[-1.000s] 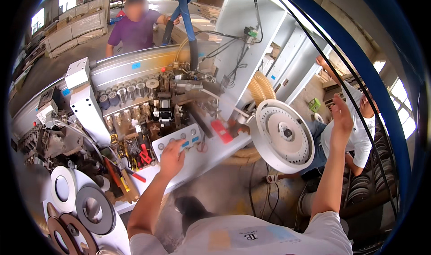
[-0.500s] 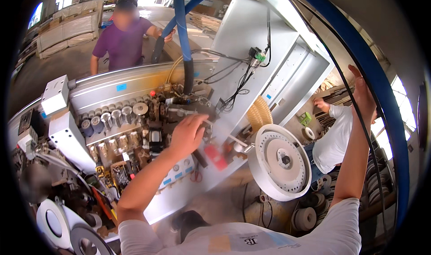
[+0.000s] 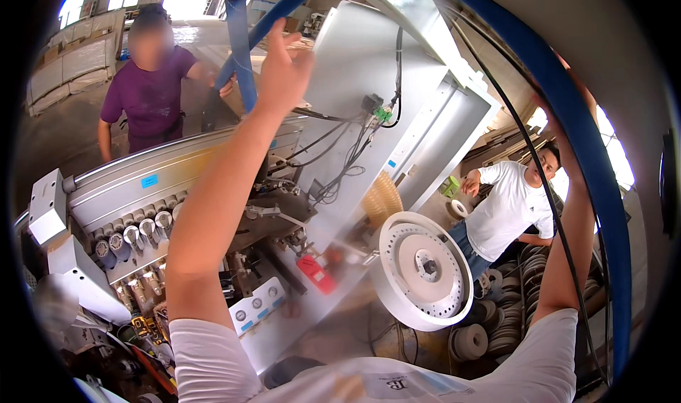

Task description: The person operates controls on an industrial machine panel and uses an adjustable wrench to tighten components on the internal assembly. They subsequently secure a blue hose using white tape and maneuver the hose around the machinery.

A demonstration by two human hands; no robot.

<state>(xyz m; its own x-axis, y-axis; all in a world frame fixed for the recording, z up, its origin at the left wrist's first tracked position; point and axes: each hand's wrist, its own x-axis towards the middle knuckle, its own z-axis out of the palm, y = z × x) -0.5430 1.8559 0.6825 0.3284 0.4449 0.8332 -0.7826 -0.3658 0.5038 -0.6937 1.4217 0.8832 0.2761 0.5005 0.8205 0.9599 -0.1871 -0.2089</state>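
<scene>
My left hand [image 3: 284,73] is raised at the upper middle, fingers apart and nothing seen in them. It is beside the upright blue hose [image 3: 243,62] and in front of the tilted grey panel [image 3: 355,55] with its cables. My right arm reaches up at the right. My right hand [image 3: 552,119] is at the thick curved blue hose [image 3: 603,183], which covers most of it, so its grip is hidden. Below, between my arms, is a white reel [image 3: 418,268] with a ring of holes.
A machine bed [image 3: 284,225] with metal fittings, dial gauges [image 3: 259,304] and a red piece [image 3: 316,273] lies ahead. A person in purple [image 3: 152,91] stands beyond it, one hand at a hose. Another in white [image 3: 504,208] stands right, near stacked rolls [image 3: 489,318].
My left hand has risen from over the machine bed to beside the upright hose. My right hand has gone behind the curved hose. The view has shifted, and the person in white shows more fully.
</scene>
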